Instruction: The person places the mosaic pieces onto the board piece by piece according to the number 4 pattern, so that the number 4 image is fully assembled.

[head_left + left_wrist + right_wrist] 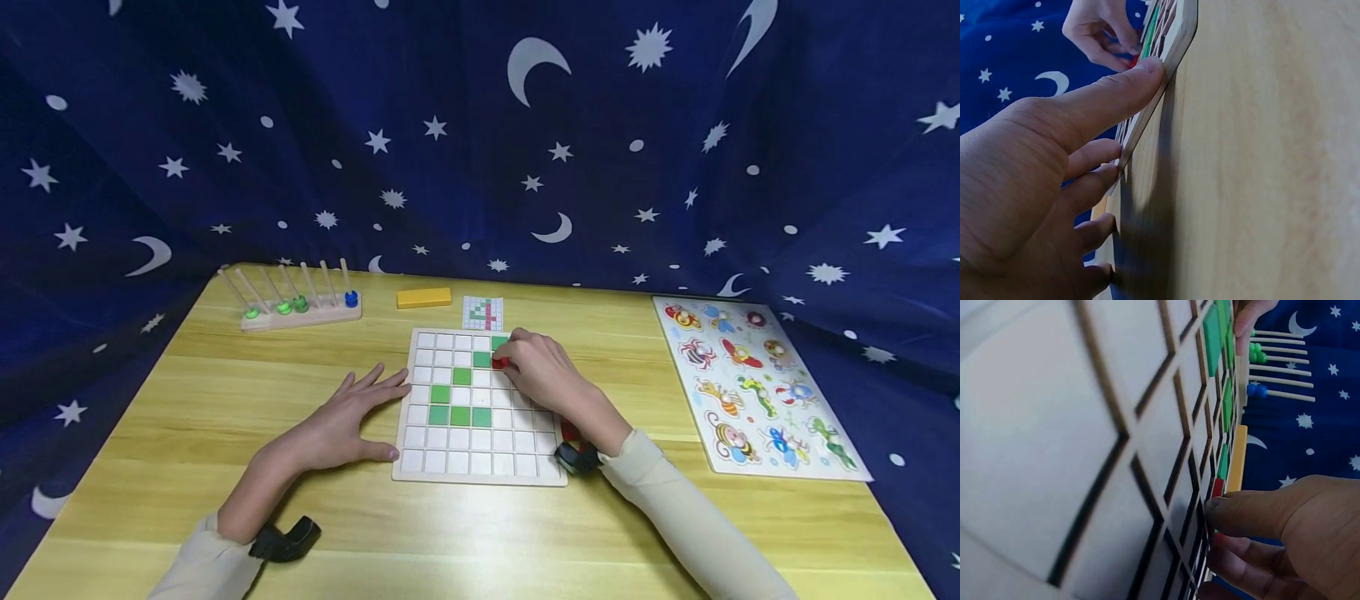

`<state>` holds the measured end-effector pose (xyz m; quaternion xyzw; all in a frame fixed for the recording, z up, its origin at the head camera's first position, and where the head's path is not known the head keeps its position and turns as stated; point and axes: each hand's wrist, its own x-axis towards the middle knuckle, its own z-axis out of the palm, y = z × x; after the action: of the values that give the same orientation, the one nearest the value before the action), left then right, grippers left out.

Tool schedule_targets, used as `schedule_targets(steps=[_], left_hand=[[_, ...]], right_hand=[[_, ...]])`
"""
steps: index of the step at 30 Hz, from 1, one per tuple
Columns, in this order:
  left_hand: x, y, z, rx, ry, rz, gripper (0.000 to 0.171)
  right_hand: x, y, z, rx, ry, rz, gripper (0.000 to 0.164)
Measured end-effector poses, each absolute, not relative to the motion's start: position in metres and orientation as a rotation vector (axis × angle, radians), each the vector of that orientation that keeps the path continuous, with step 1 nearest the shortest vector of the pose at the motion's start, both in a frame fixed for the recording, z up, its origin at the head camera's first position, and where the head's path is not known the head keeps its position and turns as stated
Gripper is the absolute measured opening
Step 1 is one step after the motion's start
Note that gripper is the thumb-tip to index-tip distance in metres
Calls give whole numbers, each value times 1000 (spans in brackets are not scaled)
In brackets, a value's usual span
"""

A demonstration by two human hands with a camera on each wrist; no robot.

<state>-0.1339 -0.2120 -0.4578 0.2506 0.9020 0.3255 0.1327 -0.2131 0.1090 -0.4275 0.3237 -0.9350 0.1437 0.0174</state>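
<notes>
Head: 2 hands [337,429] [547,375], 7 grn tiles [460,416]

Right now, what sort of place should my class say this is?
Probably a play or learning corner, though the wider room is out of view. Three things suggest it: a grid board with coloured tiles, a peg stand with beads, and moon-and-star cloth behind the table.
</notes>
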Motion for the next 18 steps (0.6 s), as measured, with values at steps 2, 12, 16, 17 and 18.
schedule_targets(steps=[2, 12, 16, 17, 18], left_hand=[[-134, -212, -458, 730, 2617, 947, 91], [-134, -212, -459, 734, 2621, 942, 90], [-134, -212, -459, 730, 2620, 945, 90], [-134, -212, -459, 731, 2619, 947, 90], [-134, -212, -459, 735, 2620, 945, 90]], right_hand=[[-214, 109, -427, 1002, -2916, 453, 20], [-217, 110, -429, 988, -2952, 458, 26], [-216, 114, -426, 1016, -2914, 491, 21], [-215, 116, -426, 1013, -2904, 506, 19], [-214, 118, -425, 1007, -2895, 517, 18]])
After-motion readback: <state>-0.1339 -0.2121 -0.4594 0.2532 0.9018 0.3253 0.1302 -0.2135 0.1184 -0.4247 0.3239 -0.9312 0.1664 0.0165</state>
